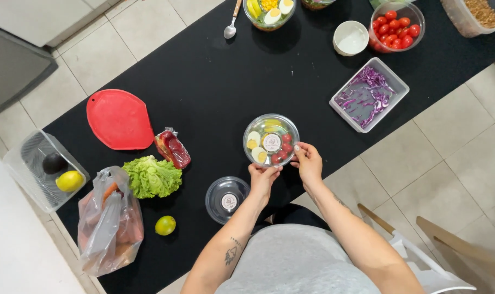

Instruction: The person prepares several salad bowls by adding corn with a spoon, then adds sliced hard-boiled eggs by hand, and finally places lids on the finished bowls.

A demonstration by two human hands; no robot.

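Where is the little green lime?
In the head view, the lime sits on the black table at the lower left, just right of the plastic bag and below the lettuce.

Both bare forearms reach forward from the torso and converge, hands close together but not touching. Left hand (262, 177): palm down, fingers curled forward, fingertips pressing at the near edge of what lies ahead of it; small dark tattoo on the forearm. Right hand (308, 162): just beside the left and slightly further forward, fingers bent inward toward the left hand, thumb tucked, wrist straight.
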